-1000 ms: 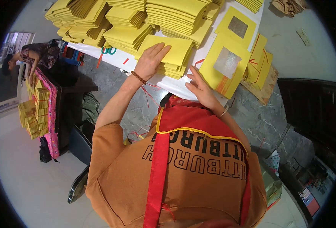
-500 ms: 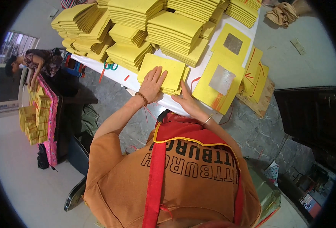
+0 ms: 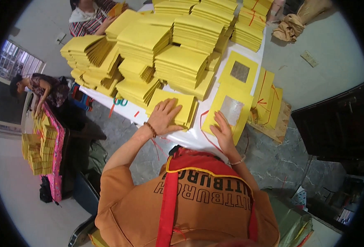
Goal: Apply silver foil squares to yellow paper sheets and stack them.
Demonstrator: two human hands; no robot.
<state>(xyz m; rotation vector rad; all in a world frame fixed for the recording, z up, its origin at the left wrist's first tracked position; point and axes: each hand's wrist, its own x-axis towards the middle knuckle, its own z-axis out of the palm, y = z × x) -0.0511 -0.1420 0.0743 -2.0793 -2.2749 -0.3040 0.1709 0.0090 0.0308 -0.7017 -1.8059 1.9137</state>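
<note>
My left hand (image 3: 165, 116) lies with fingers spread on a small stack of folded yellow paper sheets (image 3: 184, 101) near the front edge of the table. To its right, my right hand (image 3: 224, 132) is open, fingers stretched over the near part of a flat yellow board (image 3: 244, 106) with a worn grey panel. Whether those fingers press on the board I cannot tell. Between the two hands runs a thin red ribbon (image 3: 201, 122), which curves down along the white tabletop (image 3: 195, 138). A second yellow board (image 3: 249, 67) with a grey panel lies just beyond.
Tall piles of folded yellow paper (image 3: 188, 61) fill the far table. Green-handled scissors (image 3: 121, 102) lie at its left edge. Red-tied yellow bundles (image 3: 268, 99) stand at right. One person (image 3: 85, 20) sits across the table; another (image 3: 46, 88) works at a table on the left.
My right hand has left the side of the small stack and moved right, over the yellow board. My left hand stays on the stack. The view has tilted, showing more of the far side.
</note>
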